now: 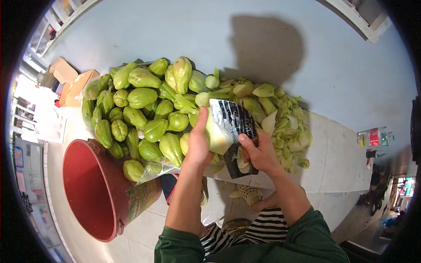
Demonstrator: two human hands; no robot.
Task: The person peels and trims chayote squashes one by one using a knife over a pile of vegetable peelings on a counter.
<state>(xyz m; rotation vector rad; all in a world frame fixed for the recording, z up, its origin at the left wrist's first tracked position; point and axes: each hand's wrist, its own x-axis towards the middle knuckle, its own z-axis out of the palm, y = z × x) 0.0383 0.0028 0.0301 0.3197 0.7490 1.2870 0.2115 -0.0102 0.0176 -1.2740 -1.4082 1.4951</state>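
My left hand [198, 142] is closed around a pale, peeled chayote [218, 136]. My right hand [259, 152] grips a broad knife [234, 117] with a dark, white-streaked blade. That blade lies against the chayote's right side, and the black handle shows below my fingers. Just left of my hands is a large heap of whole green chayotes [142, 97], lying on clear plastic. On the right spreads a pile of green peelings and cut pieces [287, 129]. The fingertips of my left hand are mostly hidden behind the chayote.
An empty-looking red bucket [90, 188] stands at the lower left, by the heap. A cardboard box [79, 90] sits at the far left. Toward the right are a plastic bottle with a red label [375, 137] and a tiled ledge [335, 153]. A pale blue wall [188, 26] rises behind.
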